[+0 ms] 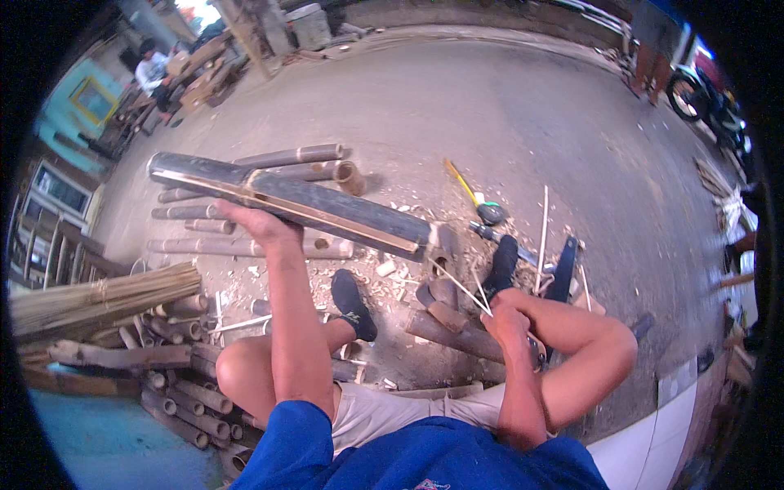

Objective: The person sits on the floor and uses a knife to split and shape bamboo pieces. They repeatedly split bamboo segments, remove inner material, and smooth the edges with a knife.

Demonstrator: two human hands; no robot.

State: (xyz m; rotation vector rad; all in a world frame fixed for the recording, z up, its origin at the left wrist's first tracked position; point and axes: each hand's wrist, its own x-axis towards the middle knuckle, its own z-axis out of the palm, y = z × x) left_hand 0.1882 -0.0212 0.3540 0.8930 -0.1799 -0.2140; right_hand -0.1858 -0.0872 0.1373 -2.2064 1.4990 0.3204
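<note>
My left hand (268, 229) holds up a thick, dark bamboo tube (339, 204), gripping it from below toward its left half. The tube slants down to the right, with a pale split strip along its near side. Most of the left fingers are hidden behind it. My right hand (508, 325) is closed around thin pale bamboo strips (460, 284) beside my right knee. The strips reach up toward the tube's right end. Just left of that hand, a short brown block (447, 315) rests by a bamboo piece (457, 336) on the floor.
Several cut bamboo tubes (245, 247) lie beyond my left foot among pale shavings (392, 282). A yellow-handled tool (463, 182) and a dark flat blade (562, 273) lie right. Bamboo stacks (184, 408) stand left. Two people and a motorcycle (710, 106) are farther off.
</note>
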